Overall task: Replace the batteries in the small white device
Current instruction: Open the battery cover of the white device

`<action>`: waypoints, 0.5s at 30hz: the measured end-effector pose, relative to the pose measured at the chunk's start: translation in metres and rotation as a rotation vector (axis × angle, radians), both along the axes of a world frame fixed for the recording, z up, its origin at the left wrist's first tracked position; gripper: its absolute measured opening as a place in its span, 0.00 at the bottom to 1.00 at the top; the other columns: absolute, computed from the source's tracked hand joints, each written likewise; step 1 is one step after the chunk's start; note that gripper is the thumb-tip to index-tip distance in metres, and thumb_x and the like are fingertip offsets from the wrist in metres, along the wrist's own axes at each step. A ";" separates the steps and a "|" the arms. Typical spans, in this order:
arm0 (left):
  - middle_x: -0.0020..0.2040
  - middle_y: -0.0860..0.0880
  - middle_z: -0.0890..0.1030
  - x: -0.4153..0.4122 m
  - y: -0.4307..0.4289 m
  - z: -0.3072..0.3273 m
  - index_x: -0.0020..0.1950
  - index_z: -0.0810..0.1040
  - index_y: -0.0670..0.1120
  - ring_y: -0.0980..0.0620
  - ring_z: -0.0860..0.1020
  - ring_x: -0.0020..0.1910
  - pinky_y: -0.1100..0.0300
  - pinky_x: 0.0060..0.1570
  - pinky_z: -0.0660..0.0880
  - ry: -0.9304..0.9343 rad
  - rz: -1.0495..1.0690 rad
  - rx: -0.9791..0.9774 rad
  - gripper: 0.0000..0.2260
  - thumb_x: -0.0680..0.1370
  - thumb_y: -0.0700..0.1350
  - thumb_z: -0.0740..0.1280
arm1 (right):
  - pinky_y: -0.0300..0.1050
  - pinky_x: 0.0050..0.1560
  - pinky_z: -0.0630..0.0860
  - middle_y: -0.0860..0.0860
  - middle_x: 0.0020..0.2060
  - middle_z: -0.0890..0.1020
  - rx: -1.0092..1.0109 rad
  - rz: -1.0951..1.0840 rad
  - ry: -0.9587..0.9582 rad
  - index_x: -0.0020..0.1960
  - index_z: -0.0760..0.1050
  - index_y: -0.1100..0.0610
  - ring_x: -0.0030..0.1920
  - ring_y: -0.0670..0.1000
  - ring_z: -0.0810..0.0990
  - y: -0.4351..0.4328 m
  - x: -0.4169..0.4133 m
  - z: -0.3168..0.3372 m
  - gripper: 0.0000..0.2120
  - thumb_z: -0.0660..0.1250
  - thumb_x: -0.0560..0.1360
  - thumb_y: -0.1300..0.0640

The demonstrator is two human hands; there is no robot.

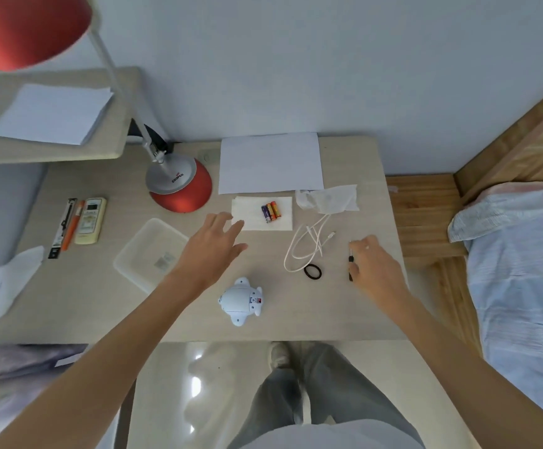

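The small white device [241,299], rounded with stubby flippers and a red switch, lies near the desk's front edge. Three batteries [271,211] rest side by side on a white napkin [283,222] farther back. My left hand [213,246] hovers open, fingers spread, between the device and the napkin, holding nothing. My right hand [375,264] is at the desk's right side, its fingers curled around a small black-handled screwdriver [350,260] that stands nearly upright against the desk.
A red lamp base [182,186] stands behind my left hand. A clear plastic lid [144,254], a remote [90,220], pens, a white cable [305,247], a black hair tie [313,272], crumpled wrapping [328,197] and paper [270,162] lie around. A bed is on the right.
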State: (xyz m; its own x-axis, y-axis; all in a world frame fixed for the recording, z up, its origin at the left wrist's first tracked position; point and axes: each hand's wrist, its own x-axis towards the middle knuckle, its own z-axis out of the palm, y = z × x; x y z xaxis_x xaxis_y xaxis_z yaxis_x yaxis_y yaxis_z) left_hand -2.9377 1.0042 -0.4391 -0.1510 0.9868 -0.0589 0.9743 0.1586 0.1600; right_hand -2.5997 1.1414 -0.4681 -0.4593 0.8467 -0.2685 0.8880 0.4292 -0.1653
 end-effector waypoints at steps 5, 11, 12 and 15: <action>0.73 0.41 0.73 0.018 -0.041 0.011 0.77 0.75 0.48 0.39 0.74 0.69 0.45 0.47 0.84 0.005 0.008 -0.008 0.26 0.81 0.56 0.73 | 0.53 0.40 0.81 0.56 0.62 0.73 0.163 0.080 -0.018 0.67 0.76 0.57 0.54 0.58 0.80 -0.005 0.001 0.030 0.15 0.70 0.81 0.60; 0.81 0.48 0.61 0.041 -0.083 -0.017 0.84 0.64 0.62 0.44 0.64 0.76 0.48 0.55 0.84 -0.178 0.085 -0.141 0.32 0.81 0.62 0.70 | 0.49 0.34 0.75 0.57 0.58 0.76 0.284 0.218 -0.095 0.61 0.80 0.58 0.47 0.58 0.79 -0.012 0.006 0.045 0.16 0.76 0.74 0.63; 0.81 0.48 0.60 0.044 -0.089 -0.023 0.84 0.63 0.63 0.44 0.63 0.77 0.47 0.55 0.84 -0.194 0.095 -0.160 0.33 0.81 0.63 0.70 | 0.50 0.33 0.75 0.58 0.58 0.76 0.292 0.229 -0.101 0.59 0.80 0.59 0.47 0.58 0.78 -0.014 0.007 0.046 0.15 0.76 0.73 0.63; 0.82 0.49 0.59 0.051 -0.104 -0.041 0.83 0.62 0.65 0.43 0.62 0.78 0.43 0.57 0.84 -0.240 0.148 -0.197 0.35 0.79 0.64 0.72 | 0.53 0.36 0.79 0.60 0.60 0.76 0.308 0.259 -0.105 0.58 0.80 0.59 0.48 0.60 0.78 -0.016 0.011 0.048 0.15 0.75 0.72 0.66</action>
